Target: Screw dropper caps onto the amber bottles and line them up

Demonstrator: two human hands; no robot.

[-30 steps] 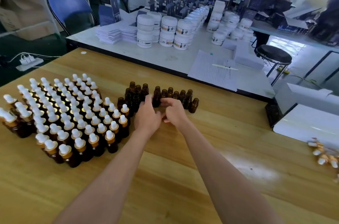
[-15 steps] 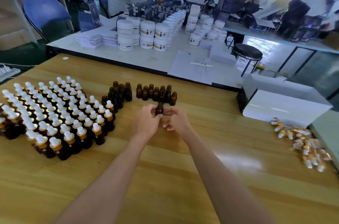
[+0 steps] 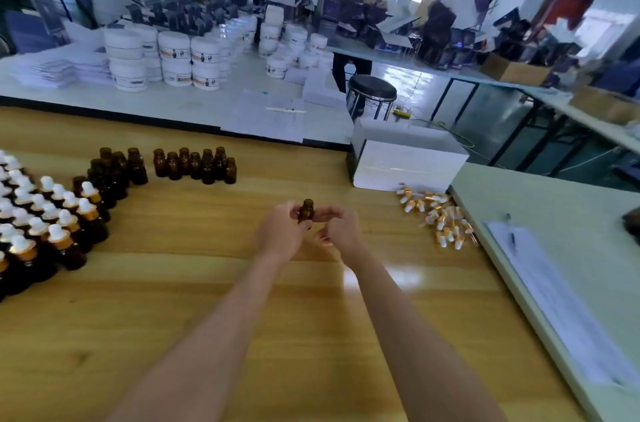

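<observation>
Amber bottle (image 3: 306,212), uncapped and upright, is gripped by the left hand (image 3: 280,233) over mid worktop (image 3: 214,283). The right hand (image 3: 341,231) is just beside it, fingers loosely curled, apparently empty. Step: bottle picked, no cap yet. Next move probably has the right hand reach right to the loose dropper caps (image 3: 438,217), seat a pipette in the neck and twist. The bottle is small dark glass with an open mouth. Capped bottles (image 3: 45,210) stand in rows at left, uncapped bottles (image 3: 195,165) farther off.

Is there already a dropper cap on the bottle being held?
No, the amber bottle held by the left hand shows a bare neck, while the loose dropper caps lie piled off to its right.
</observation>
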